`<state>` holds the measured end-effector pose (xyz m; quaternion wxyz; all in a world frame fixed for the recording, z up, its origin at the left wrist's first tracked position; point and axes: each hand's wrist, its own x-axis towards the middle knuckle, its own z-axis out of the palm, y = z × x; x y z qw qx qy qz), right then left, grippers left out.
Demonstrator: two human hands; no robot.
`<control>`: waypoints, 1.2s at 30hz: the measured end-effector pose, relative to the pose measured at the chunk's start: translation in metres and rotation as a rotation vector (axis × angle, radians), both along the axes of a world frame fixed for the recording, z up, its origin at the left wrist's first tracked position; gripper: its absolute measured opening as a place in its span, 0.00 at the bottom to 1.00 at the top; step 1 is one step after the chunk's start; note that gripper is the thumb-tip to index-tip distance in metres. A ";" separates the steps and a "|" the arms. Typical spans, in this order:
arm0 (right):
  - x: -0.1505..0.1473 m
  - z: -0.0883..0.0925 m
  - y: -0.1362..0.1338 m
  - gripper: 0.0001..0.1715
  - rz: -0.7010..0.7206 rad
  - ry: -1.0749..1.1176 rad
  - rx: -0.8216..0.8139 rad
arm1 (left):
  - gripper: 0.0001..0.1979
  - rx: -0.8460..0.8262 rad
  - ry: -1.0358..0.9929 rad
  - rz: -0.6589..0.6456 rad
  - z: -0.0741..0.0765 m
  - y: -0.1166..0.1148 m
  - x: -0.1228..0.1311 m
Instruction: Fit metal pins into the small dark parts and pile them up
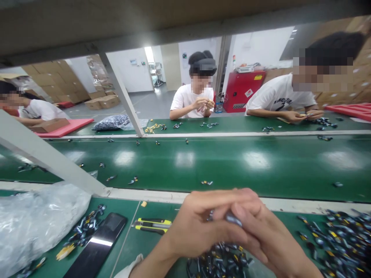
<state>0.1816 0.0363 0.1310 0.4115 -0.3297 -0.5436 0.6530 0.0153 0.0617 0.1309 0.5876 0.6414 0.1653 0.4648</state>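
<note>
A small dark metal part (233,219) sits pinched up between my left hand (199,227) and right hand (263,239), and the fingers overlap so much that most of it is hidden. The grip is closed tight from both sides, probably to keep something that tiny steady, though I can't see exactly how each fingertip sits on it. Right below the hands there's a heap of similar black-and-yellow parts (218,262), which looks handy for reaching straight down. A bigger heap (339,239) spreads out to the right, and a smaller one (85,226) lies on the left beside a clear plastic bag (37,220), so stock seems to be kept within arm's reach on the green surface (124,216). A yellow-handled utility knife (152,225) lies just left of the hands, next to a black tablet or phone (97,247). Past that, a few loose parts are scattered on a green conveyor belt (185,162). Across it, a co-worker's hands (199,104) hold something small at chest height, and another co-worker's hands (301,115) work just above the bench.
</note>
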 end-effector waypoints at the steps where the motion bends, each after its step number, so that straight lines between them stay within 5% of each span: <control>1: 0.004 -0.003 0.007 0.29 -0.070 -0.086 0.045 | 0.27 0.010 0.094 0.036 -0.010 0.012 -0.002; 3: 0.013 -0.008 0.021 0.25 -0.208 -0.246 0.148 | 0.33 0.072 0.362 0.143 -0.035 0.041 -0.007; 5: 0.021 -0.011 0.031 0.23 -0.222 -0.339 0.216 | 0.26 0.129 0.631 0.279 -0.064 0.068 -0.011; 10: 0.038 -0.024 0.045 0.24 -0.135 -0.607 0.243 | 0.23 0.238 0.818 0.432 -0.129 0.091 -0.001; 16: 0.070 -0.105 0.092 0.13 -0.431 -0.903 0.043 | 0.16 0.345 0.896 0.277 -0.157 0.082 0.011; 19: 0.074 -0.131 0.101 0.18 -0.580 -0.921 0.071 | 0.11 0.306 0.868 0.295 -0.157 0.082 0.012; 23: 0.053 -0.131 0.094 0.19 -0.537 -0.806 0.186 | 0.11 0.156 0.776 0.347 -0.148 0.082 0.014; 28: 0.028 -0.096 0.082 0.17 -0.255 -0.543 0.218 | 0.11 -0.099 0.494 0.343 -0.111 0.079 0.009; 36: 0.019 -0.036 0.055 0.28 -0.233 -0.284 0.088 | 0.15 -0.398 0.010 0.355 -0.048 0.047 0.011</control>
